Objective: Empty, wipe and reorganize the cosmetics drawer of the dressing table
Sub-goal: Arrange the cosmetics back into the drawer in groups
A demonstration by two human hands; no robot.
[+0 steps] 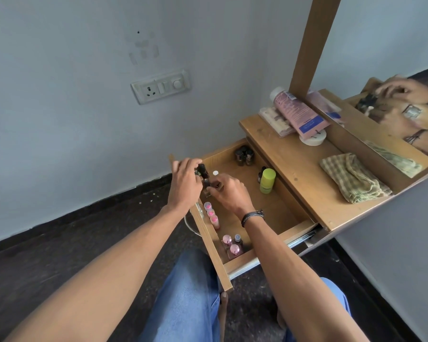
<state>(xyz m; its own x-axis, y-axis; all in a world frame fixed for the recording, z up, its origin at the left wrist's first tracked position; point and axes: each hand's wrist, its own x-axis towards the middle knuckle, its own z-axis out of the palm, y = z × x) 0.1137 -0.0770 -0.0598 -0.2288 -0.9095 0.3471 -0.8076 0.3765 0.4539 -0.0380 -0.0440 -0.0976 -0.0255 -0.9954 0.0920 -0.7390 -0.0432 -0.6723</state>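
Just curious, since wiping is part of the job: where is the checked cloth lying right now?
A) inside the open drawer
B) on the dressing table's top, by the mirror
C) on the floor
B: the checked cloth lies crumpled on the wooden top, outside the drawer.

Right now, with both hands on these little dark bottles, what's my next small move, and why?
Probably stand the dark bottles upright in the drawer corner under your left hand and right hand; the pink tubes already line that wall.
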